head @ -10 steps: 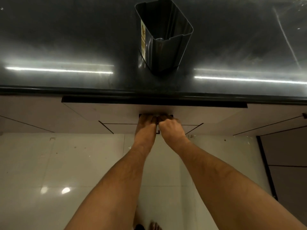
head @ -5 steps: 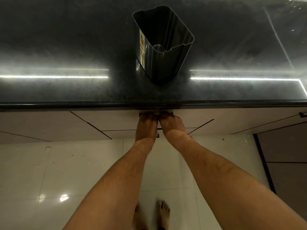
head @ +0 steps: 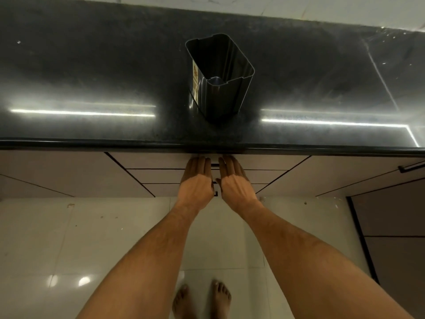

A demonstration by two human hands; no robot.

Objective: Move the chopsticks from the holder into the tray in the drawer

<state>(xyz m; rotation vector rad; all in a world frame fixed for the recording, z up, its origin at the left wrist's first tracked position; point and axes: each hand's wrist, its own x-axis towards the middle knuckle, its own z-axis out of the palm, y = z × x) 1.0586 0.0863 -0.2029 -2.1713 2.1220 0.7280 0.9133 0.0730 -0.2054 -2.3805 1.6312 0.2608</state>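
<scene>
Closed now versus a second ago: drawer front (head: 161, 161) flush under table (head: 92, 143). Left hand (head: 195, 180) and right hand (head: 234, 180) flat, fingers (head: 200, 163) straight, released, pressing it shut. Holder (head: 219, 77) beyond fingertips, looks empty; chopsticks unseen, presumably inside drawer.

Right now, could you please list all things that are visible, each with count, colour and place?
holder: one, dark metallic, standing on the countertop, centre; no chopsticks visible inside
countertop: one, glossy black, across the top
drawer fronts: several, pale beige, under the countertop, closed
floor tiles: pale cream, below
left hand: one, fingers straight, flat against the top drawer front
right hand: one, the same, beside it
bare feet: two, bottom centre
</scene>
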